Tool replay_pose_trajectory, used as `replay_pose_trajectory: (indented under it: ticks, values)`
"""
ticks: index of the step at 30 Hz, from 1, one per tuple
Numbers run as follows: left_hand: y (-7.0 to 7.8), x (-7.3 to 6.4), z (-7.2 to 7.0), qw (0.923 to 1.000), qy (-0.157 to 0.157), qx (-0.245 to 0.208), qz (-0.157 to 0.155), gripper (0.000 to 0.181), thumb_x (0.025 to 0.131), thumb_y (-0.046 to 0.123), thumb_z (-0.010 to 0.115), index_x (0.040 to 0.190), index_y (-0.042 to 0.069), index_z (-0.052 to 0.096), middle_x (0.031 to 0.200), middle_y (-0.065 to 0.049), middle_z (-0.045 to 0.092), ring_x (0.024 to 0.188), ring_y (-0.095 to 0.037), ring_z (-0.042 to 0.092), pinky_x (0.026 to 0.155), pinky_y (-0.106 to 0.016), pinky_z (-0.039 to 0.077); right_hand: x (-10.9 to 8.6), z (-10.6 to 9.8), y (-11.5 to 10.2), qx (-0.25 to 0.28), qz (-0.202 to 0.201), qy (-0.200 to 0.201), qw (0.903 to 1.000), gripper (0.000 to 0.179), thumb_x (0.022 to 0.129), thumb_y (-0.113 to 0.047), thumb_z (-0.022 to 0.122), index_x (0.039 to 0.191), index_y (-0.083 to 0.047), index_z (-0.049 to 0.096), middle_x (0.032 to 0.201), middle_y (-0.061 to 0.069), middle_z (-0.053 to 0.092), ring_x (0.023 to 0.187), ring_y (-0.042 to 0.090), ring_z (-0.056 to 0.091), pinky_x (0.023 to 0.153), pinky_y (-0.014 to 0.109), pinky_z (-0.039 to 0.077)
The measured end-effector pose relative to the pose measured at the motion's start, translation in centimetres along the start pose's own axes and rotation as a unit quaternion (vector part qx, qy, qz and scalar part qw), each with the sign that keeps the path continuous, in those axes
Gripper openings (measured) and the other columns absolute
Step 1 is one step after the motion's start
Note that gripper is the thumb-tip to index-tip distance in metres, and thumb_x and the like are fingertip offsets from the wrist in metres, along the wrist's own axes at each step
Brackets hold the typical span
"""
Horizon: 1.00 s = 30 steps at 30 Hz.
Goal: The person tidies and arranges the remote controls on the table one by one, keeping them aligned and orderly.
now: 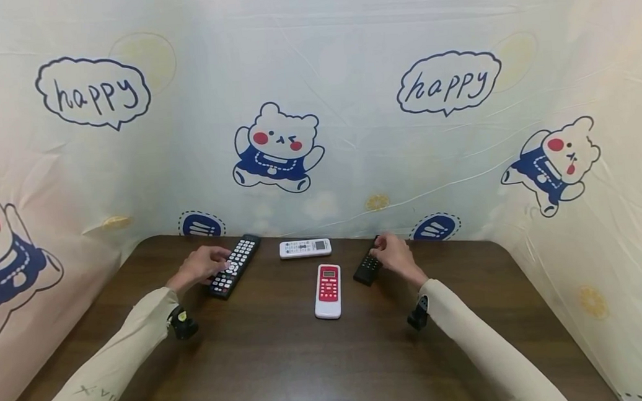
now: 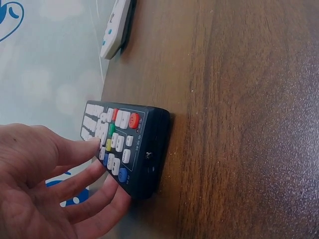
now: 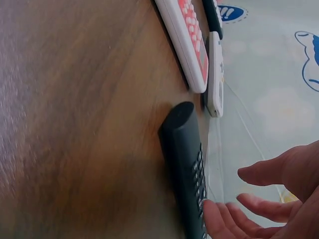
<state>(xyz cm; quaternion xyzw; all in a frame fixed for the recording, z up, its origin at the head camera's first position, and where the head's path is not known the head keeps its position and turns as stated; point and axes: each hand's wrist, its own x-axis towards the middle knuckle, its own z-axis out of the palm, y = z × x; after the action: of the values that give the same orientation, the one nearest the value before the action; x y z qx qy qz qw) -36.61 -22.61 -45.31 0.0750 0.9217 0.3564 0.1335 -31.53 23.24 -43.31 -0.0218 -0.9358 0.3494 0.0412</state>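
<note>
Long black remote [image 1: 238,261] pinched, small black remote [image 1: 367,270] not yet gripped

On the surface [image 1: 288,364], the long black remote lies slantwise near the far edge, toward the far left corner. Your left hand [image 1: 205,263] grips it, thumb on the buttons and fingers along its outer long side. Expect a stiff plastic shell, light and slightly slick; the keys may give under your thumb, so pinching across the long sides near mid-length should balance it best.

The small black remote lies right of centre, also near the far edge. Your right hand [image 1: 396,254] is at its far half, thumb spread away from the fingers, grasping nothing; whether a fingertip touches the keypad, you cannot tell. It looks slim, rigid and even lighter; take it by its long sides at the middle. Neither seems fragile, though a drop could jar it.
</note>
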Motion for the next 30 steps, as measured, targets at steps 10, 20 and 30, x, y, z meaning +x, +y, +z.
replay_pose_trajectory:
  ticks: [10,20,30]
  values:
    - [0.2,-0.3,-0.4,0.9999,0.004,0.012,-0.001,0.046,0.106,0.011,0.058,0.148,-0.005,0.051,0.139,-0.034,0.056,0.116,-0.044,0.062,0.086,-0.05,0.063,1.0,-0.6,1.1,-0.032,0.021,0.007,0.9992,0.051,0.102,-0.024,0.068,0.141,0.005,0.055,0.127,0.028,0.064,0.112,0.04,0.063,0.092,0.057,0.054]
    - [0.4,-0.5,-0.5,0.9996,0.01,0.028,-0.001,0.045,0.106,0.009,0.059,0.148,-0.006,0.051,0.137,-0.034,0.058,0.115,-0.044,0.063,0.086,-0.048,0.064,1.6,-0.1,1.5,-0.011,0.065,-0.011,0.9978,0.073,0.104,-0.039,0.065,0.156,0.004,0.034,0.155,0.032,0.042,0.138,0.049,0.048,0.112,0.065,0.044]
    - [0.2,0.0,0.3,0.9995,0.011,0.031,-0.001,0.046,0.106,0.011,0.058,0.148,-0.005,0.051,0.139,-0.034,0.057,0.117,-0.044,0.063,0.085,-0.047,0.064,1.5,0.2,1.8,-0.01,0.08,-0.031,0.9963,0.082,0.102,-0.041,0.067,0.157,0.006,0.028,0.156,0.038,0.037,0.139,0.053,0.046,0.114,0.067,0.041]
